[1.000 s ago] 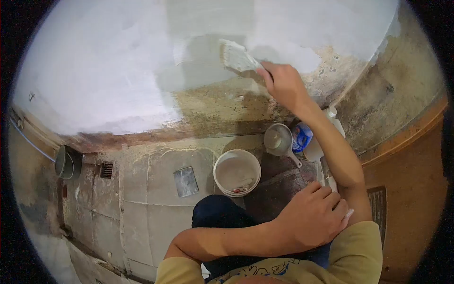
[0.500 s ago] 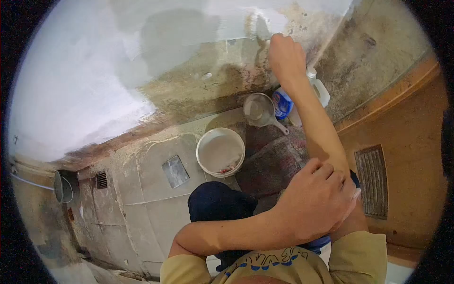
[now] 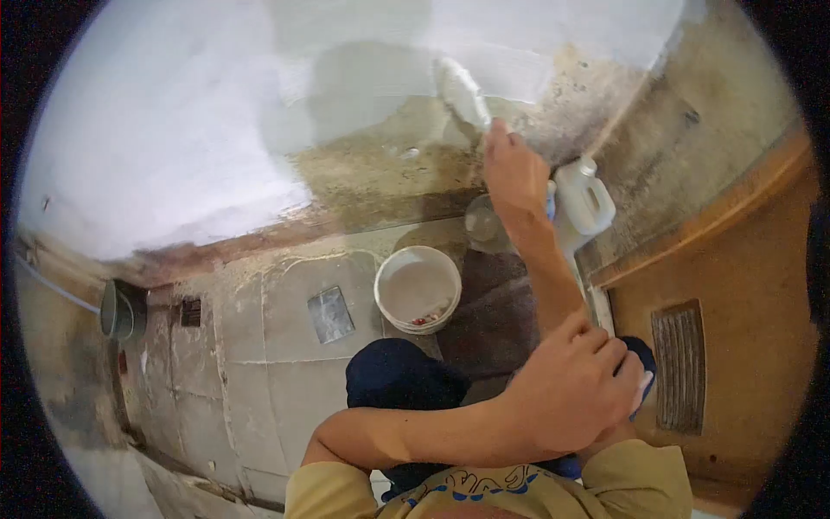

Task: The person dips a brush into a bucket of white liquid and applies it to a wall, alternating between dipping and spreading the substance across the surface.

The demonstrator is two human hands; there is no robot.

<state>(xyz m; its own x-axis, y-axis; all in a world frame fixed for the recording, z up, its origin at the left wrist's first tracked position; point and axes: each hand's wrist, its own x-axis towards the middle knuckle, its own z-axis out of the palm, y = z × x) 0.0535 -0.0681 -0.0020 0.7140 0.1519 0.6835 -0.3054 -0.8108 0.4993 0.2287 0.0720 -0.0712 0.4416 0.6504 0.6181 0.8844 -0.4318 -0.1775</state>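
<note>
My right hand [image 3: 516,173] is closed round a putty knife [image 3: 465,93] held against the wall [image 3: 363,147]. Its pale blade points up and left, with thick white paste along the edge. Smooth white coating covers the upper wall; below it runs a stained, bare strip. My left hand [image 3: 581,389] is crossed over my right forearm, fingers curled. A bit of something white shows beside those fingers, too small to name. Below the wall stands a white bucket [image 3: 380,298] with cloudy liquid and small reddish bits inside.
A translucent jug [image 3: 586,203] stands in the right corner, beside a dipper [image 3: 484,227] partly hidden by my arm. A grey metallic plate [image 3: 331,314] lies on the tiles. At far left are a dark bucket [image 3: 117,310] and a drain grate [image 3: 191,311]. A wooden door [image 3: 743,285] borders the right.
My right hand has moved down the wall, and the putty knife's blade now shows. My left hand stays over the right arm, slightly lower. The head view has shifted a little.
</note>
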